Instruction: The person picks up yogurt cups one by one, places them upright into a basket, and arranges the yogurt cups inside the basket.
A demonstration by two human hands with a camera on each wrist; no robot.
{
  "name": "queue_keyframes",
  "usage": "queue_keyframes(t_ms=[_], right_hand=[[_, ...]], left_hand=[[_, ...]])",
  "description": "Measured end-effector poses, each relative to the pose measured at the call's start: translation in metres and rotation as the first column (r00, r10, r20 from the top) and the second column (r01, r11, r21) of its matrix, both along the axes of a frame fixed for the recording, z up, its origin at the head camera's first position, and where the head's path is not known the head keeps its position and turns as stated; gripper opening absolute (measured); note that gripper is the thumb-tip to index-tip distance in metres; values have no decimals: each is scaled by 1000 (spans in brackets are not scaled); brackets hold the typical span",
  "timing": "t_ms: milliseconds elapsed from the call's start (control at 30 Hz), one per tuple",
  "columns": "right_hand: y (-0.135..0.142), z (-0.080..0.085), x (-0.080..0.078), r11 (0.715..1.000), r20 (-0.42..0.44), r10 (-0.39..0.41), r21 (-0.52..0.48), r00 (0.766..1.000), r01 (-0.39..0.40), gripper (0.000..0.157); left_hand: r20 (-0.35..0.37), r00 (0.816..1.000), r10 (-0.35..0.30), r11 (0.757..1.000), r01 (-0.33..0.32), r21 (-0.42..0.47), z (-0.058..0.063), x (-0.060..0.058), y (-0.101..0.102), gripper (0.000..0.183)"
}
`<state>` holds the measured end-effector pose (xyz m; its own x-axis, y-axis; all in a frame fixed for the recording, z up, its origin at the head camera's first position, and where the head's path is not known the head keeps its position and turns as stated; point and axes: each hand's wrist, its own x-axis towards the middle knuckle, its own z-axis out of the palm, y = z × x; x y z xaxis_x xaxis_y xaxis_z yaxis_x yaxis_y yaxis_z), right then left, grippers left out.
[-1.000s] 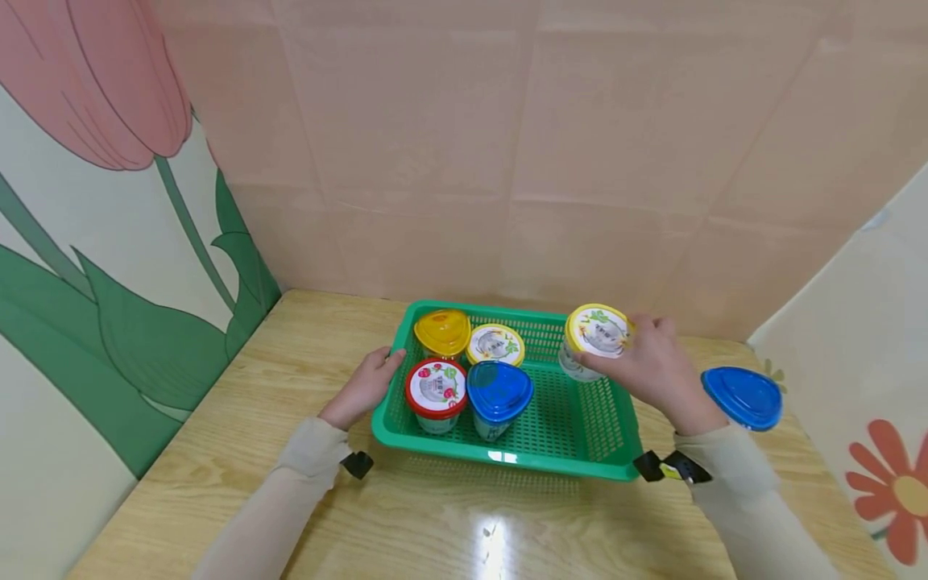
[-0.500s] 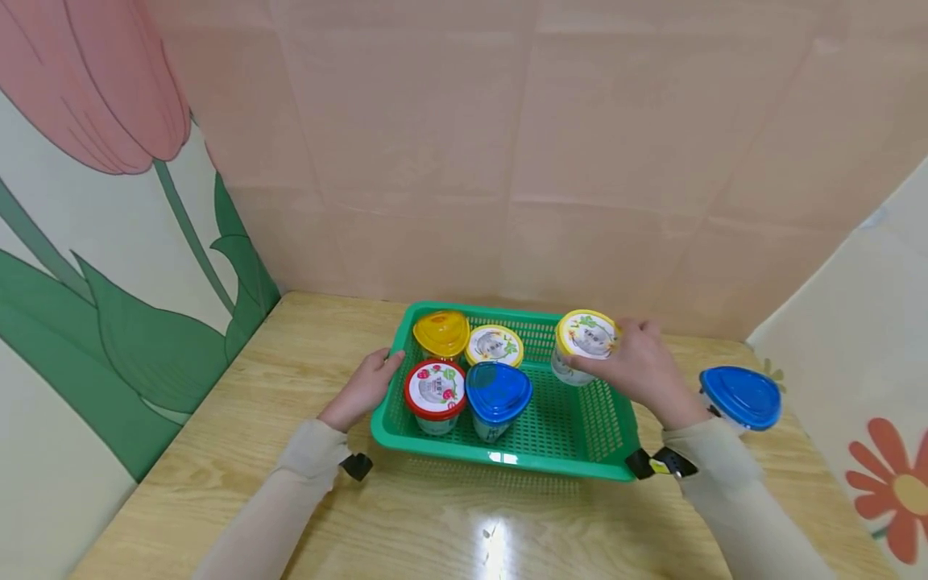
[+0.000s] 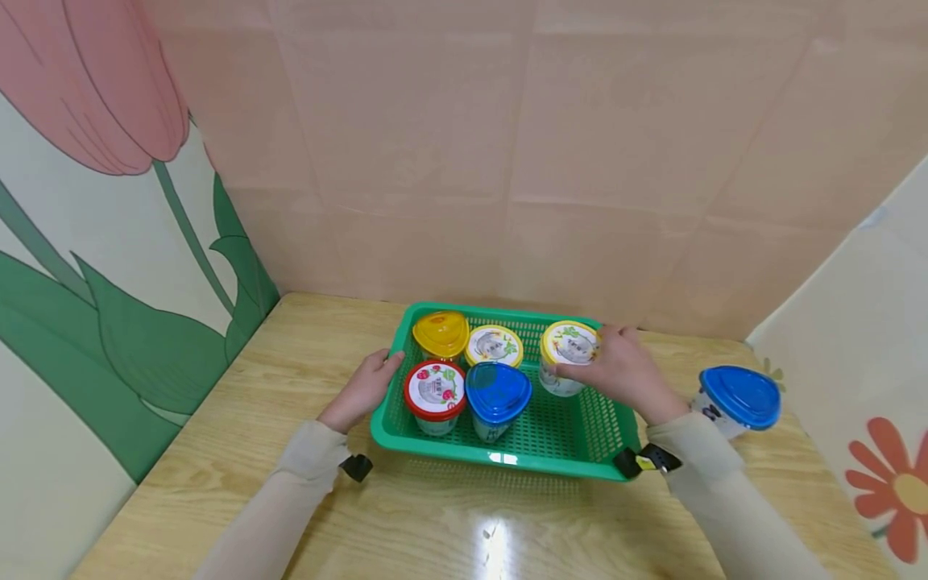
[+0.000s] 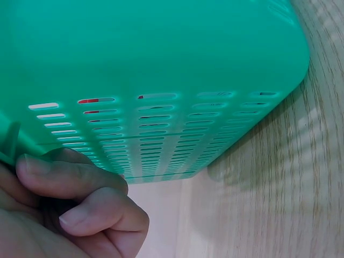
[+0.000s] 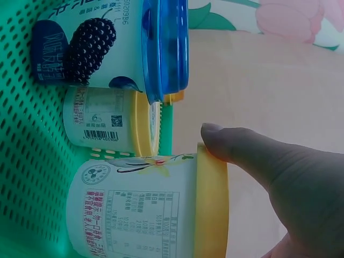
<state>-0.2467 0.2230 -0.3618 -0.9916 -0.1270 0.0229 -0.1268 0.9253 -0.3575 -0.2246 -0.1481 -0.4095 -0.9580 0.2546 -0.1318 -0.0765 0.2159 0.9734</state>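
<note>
My right hand (image 3: 616,369) grips a yellow-lidded yogurt cup (image 3: 569,348) by its lid, inside the right half of the green basket (image 3: 500,457). In the right wrist view the thumb presses the yellow rim of that cup (image 5: 140,209). My left hand (image 3: 365,391) holds the basket's left rim, its fingers curled at the edge in the left wrist view. Left of the held cup stand a second yellow-lidded cup (image 3: 495,346), a blue-lidded cup (image 3: 499,395), a red-lidded cup (image 3: 436,395) and an amber-lidded cup (image 3: 441,334).
Another blue-lidded cup (image 3: 738,399) stands on the wooden table (image 3: 449,524) to the right of the basket, beside my right wrist. A pinkish wall covering (image 3: 464,161) rises behind the basket. Painted flower panels (image 3: 116,346) flank the table.
My right hand has moved left and lower into the basket with the yellow-lidded yogurt cup, nearer the other cups. The left hand has stayed on the rim.
</note>
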Motion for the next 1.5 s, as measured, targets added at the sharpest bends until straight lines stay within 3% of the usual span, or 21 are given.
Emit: queue_keyframes(t_ms=[600,933,1500], right_hand=[[-6,-3,-12,1000,111,26,-8,994,-25,101],[-10,-5,-18,1000,147,30,-1,989,-30,87],[-21,-12,-20,998,219,-32,61,975,19,112]], left_hand=[[11,1000,-6,1000,6,-5,0,0,-1,47],[8,1000,-2,1000,2,-7,1,0,0,46],[13,1000,-3,1000,3,-12,0,-1,-1,46]])
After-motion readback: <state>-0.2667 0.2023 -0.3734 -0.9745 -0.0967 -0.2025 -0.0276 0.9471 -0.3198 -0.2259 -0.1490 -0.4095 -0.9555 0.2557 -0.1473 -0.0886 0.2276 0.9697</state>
